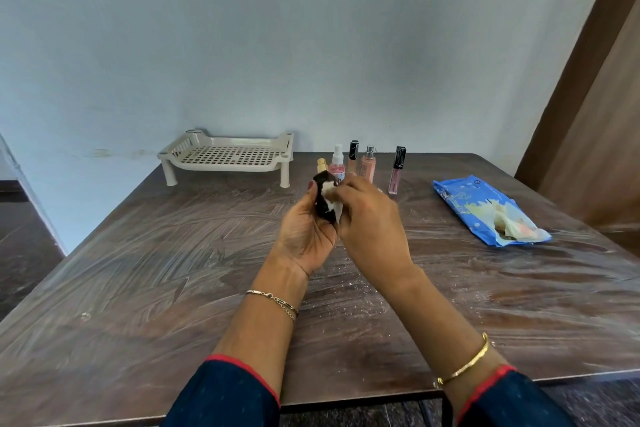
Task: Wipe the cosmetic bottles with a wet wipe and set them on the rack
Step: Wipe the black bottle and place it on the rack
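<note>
1. Navy-blue sleeves with red cuffs frame the nearest edge of my view; a thin chain bracelet (273, 302) sits on the left wrist and a gold bangle (465, 362) on the right.
2. Under them I see the dark brown wood-grain bench (156, 270), its top smeared with pale streaks and dotted with white specks.
3. Above the middle of the bench, my left hand (304, 236) has its fingers (311, 188) clenched around a small dark cosmetic bottle (322, 199), holding it up off the surface.
4. My right hand (372, 222) pinches a crumpled white wet wipe (332, 199) against the right side of that bottle; its fingers are curled shut on the wipe.
5. To the right lies a flat blue wipe packet (485, 208), its flap open and a sheet sticking out.
6. Just beyond the hands a row stands upright: a gold-capped bottle (322, 164) partly hidden by the held one, a pink clear spray bottle (337, 163), a slim black-capped tube (353, 154), a peach bottle with silver pump (369, 165), and a pink lip-gloss tube with black cap (397, 170).
7. Farthest back and left, near the pale blue wall, stands the beige perforated plastic rack (228, 156) on short legs, with none of the bottles on it.
</note>
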The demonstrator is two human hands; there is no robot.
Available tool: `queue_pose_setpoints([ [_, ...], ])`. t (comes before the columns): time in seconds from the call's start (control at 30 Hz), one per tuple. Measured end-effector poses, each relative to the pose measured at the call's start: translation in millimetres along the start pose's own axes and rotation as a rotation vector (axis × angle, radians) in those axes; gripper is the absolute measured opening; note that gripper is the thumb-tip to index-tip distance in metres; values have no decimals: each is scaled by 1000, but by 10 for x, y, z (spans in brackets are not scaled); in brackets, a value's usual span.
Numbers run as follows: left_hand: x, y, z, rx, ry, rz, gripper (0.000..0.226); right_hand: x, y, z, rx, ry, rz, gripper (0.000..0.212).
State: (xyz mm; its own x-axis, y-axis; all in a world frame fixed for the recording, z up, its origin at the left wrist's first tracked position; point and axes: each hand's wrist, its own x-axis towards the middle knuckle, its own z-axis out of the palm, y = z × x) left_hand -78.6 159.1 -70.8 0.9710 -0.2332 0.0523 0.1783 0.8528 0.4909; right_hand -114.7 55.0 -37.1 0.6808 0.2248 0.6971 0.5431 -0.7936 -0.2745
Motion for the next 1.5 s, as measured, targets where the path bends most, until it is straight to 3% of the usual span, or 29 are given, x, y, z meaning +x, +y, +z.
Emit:
queue_pose_setpoints([
  [0.23,6,-29,17,43,8,-56,51,-205,-64,-35,4,-23,-65,26],
  [0.4,7,-71,-6,22,-2,-3,35,19,15,-69,-14,39,-2,29],
  [0.53,19,-51,-19,28,6,5,35,102,-20,-39,20,46,13,33],
  [0.73,48,-39,-79,-14,43,-65,43,-71,-83,19,-62,-37,-59,30],
  [0.87,47,-27,-42,4,60,-80,36,-221,-39,28,-96,-131,-95,29],
  [1.03,32,-40,-14,57,74,-24,34,-289,36,-32,-4,-63,98,20],
  [1.17,10,-43,-5,46,33,-18,27,-130,155,-89,379,76,436,27],
  [1.23,15,-49,-17,74,17,-29,27,-31,194,-89,513,68,496,30],
  [1.33,-2,-52,1,86,-17,-39,26,35,198,-78,574,-88,408,39],
  [1.4,-9,-40,11,77,-25,-16,24,19,211,-64,421,-194,278,49],
  [1.5,8,-39,5,108,21,35,20,-20,243,-68,191,-220,110,53],
])
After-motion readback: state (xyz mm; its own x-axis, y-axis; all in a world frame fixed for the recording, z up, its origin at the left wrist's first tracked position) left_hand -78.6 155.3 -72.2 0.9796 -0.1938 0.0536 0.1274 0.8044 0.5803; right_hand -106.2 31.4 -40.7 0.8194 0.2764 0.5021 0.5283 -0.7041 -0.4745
